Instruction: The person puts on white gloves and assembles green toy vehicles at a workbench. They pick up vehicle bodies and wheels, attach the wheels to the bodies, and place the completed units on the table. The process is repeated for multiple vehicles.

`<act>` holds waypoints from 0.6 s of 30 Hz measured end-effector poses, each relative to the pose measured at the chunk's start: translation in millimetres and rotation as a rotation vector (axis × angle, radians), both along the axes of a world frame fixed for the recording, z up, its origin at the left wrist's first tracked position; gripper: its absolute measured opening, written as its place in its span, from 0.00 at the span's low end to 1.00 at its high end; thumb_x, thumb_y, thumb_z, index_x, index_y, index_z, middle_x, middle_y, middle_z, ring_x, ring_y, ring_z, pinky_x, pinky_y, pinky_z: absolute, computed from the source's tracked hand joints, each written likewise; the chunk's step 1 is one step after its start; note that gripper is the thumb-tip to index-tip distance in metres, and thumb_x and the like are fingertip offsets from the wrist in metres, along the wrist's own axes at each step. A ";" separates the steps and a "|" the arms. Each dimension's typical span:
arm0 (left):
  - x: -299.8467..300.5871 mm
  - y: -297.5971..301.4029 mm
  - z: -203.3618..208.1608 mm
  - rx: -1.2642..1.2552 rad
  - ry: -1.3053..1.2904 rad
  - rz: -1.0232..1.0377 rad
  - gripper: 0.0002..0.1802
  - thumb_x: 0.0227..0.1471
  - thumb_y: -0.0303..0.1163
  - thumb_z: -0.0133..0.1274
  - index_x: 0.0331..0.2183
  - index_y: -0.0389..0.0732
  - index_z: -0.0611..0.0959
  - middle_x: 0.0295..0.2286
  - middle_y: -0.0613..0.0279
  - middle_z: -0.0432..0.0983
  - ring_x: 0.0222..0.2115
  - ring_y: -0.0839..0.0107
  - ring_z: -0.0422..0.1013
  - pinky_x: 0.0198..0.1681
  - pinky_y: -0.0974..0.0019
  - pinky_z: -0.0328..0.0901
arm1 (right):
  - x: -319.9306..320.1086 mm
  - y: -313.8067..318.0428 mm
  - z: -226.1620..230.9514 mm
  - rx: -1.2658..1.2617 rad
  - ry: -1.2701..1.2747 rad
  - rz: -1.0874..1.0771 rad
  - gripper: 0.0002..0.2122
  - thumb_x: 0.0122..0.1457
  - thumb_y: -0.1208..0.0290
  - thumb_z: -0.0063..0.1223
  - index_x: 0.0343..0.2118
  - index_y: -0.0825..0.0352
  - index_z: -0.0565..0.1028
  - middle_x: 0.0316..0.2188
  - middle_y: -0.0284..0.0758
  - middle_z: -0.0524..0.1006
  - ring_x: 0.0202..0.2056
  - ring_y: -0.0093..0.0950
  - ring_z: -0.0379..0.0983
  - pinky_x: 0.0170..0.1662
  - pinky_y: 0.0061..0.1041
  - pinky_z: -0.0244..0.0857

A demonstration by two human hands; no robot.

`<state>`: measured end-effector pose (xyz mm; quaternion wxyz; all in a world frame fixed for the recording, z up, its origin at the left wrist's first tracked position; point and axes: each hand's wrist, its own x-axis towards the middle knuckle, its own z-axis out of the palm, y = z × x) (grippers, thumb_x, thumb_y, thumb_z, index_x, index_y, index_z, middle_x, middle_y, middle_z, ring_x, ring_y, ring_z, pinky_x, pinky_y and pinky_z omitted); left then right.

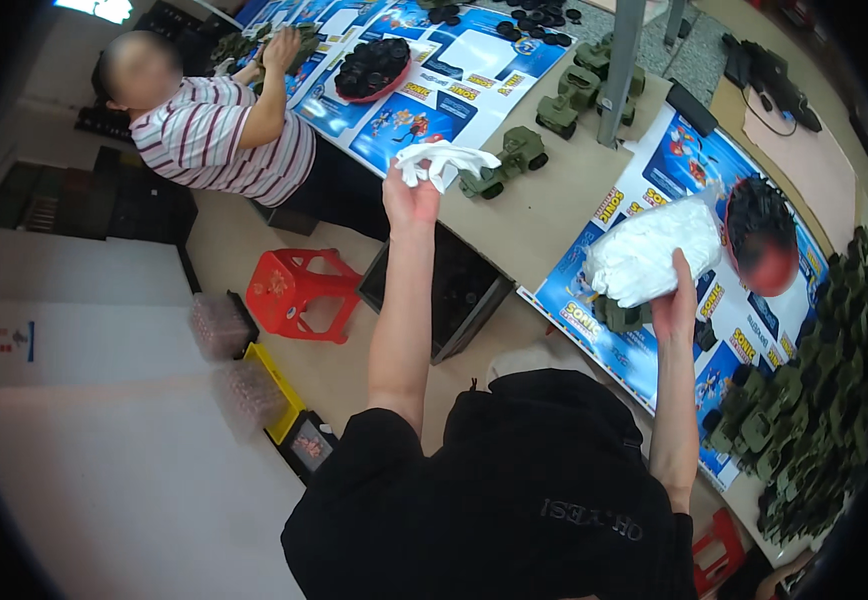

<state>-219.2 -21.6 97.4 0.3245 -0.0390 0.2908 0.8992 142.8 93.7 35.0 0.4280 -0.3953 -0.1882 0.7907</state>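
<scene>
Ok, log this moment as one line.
left hand: holding crumpled white item | right hand: gripping white bundle | nearby: green toy vehicle beside left hand, red bowl of black parts right of bundle

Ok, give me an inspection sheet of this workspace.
Surface: blue-and-white printed sheets and brown board.
Things in hand: crumpled white cloth, possibly a glove; white plastic-wrapped bundle.
Clutter: heaped green toy vehicles; two red bowls of black parts.
Hands: left hand holds the cloth; right hand grips the bundle.
Cables: thin dark cable beside a black device.
Surroundings: co-worker in striped shirt; red stool on the floor.
</scene>
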 end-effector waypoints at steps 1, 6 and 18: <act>-19.1 -1.5 2.1 -0.046 0.041 0.069 0.21 0.64 0.36 0.29 0.44 0.28 0.68 0.40 0.44 0.72 0.44 0.50 0.70 0.50 0.48 0.66 | -4.9 0.9 1.8 -0.011 -0.004 0.037 0.30 0.58 0.64 0.55 0.59 0.71 0.57 0.55 0.41 0.67 0.56 0.36 0.65 0.59 0.39 0.59; -129.7 14.4 -33.2 0.060 0.035 0.106 0.24 0.63 0.45 0.35 0.45 0.31 0.69 0.41 0.44 0.69 0.43 0.51 0.67 0.50 0.42 0.62 | -13.5 10.3 8.6 -0.032 -0.054 0.110 0.30 0.58 0.63 0.55 0.59 0.71 0.58 0.55 0.42 0.67 0.56 0.36 0.65 0.58 0.40 0.59; 168.4 29.9 -21.8 -0.581 1.828 -0.258 0.08 0.43 0.31 0.61 0.31 0.46 0.85 0.25 0.67 0.67 0.34 0.67 0.64 0.38 0.63 0.55 | -25.5 5.7 24.7 -0.065 -0.059 -0.099 0.32 0.62 0.47 0.42 0.60 0.68 0.55 0.58 0.40 0.64 0.58 0.35 0.61 0.59 0.42 0.55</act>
